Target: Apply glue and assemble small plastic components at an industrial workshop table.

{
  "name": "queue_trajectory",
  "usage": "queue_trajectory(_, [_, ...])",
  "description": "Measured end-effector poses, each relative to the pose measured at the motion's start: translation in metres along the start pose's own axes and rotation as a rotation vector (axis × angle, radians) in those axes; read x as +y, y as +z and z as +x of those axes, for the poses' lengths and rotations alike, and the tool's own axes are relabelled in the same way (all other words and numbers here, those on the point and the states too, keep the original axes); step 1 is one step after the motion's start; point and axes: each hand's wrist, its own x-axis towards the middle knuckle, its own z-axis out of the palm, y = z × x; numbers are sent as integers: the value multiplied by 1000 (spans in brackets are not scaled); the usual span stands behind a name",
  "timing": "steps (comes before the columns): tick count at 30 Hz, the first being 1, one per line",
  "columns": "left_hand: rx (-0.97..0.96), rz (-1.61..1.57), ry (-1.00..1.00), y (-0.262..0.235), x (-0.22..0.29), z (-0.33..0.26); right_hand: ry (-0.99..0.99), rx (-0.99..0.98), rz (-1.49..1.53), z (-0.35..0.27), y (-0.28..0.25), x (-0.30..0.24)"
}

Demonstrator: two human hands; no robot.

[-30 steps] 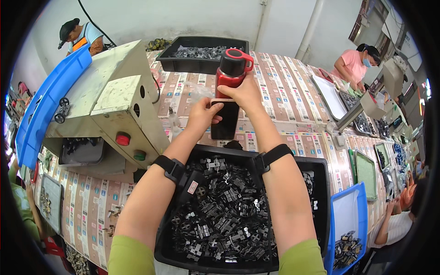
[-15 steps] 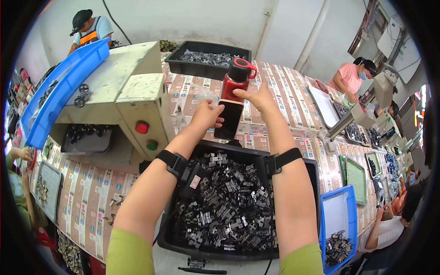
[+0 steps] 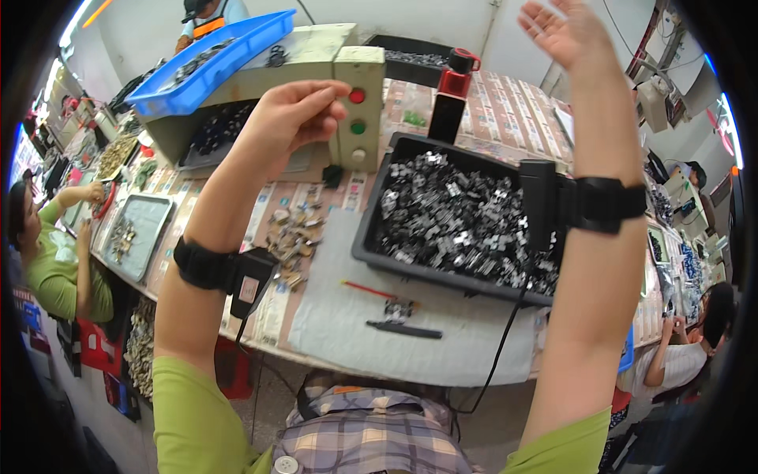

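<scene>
Black tray (image 3: 442, 280) between the forearms (image 3: 604, 142); phone (image 3: 447, 118) upright beyond its far edge.
Left hand (image 3: 296, 118): fingers half-curled, thumb along forefinger, no item visible; full pinch or slight gap indistinguishable. Fingertips overlapping the machine (image 3: 359, 69) in view, beside the red button (image 3: 357, 95); contact unconfirmed. Right hand (image 3: 564, 35): fingers spread, palm bare, held high and well apart from the tray. Phone between both hands from side to side, lower in view than either set of fingers, touching neither. Apparently set against the flask (image 3: 455, 81), presumably for support with the screen in view. Tray placed centrally, probably for easy reach from both sides. Single part (image 3: 399, 309) and black tool (image 3: 404, 329) on the white sheet (image 3: 332, 316), likely for separation from the heap (image 3: 458, 221).
</scene>
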Motion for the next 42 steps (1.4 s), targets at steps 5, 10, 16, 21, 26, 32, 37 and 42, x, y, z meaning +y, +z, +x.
queue_trajectory(5, [251,129,-182,-50,-41,-102,-517,-175,-155,-164,18,-17])
queue_trajectory(10, [222,594,-260,-55,-137,-172,-488,-292,-307,-273,-102,-22])
queue_trajectory(16, [266,1159,24,-26,-166,-195,-304,282,-588,-375,-197,12])
queue_trajectory(21, [245,1140,-66,-17,-186,-199,-143,804,-944,-372,-299,71])
queue_trajectory(26, [335,1071,-89,-11,-192,-201,-34,790,-1160,-357,-345,139])
queue_trajectory(32, [297,402,-184,18,-178,-196,-50,770,-1225,-350,-361,148])
queue_trajectory(37, [-25,214,-344,82,-176,-181,-91,448,-804,-343,-247,126])
queue_trajectory(42, [-136,567,-11,114,-177,-174,343,-230,-408,-361,-159,159])
